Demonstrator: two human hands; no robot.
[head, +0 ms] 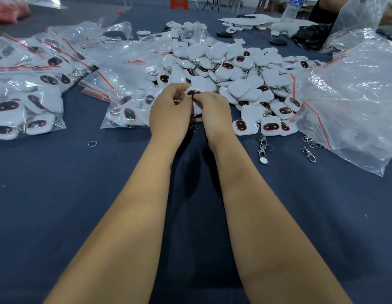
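L hand (169, 113) + R hand (215, 111) together, both pinching white keychain tag (193, 93) at 12 o'clock; clasp (194, 127) dangles twd 6.

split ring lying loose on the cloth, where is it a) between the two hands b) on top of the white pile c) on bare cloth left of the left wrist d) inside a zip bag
c: the split ring lies alone on the dark cloth, left of the left hand, which with the right hand pinches a white keychain.
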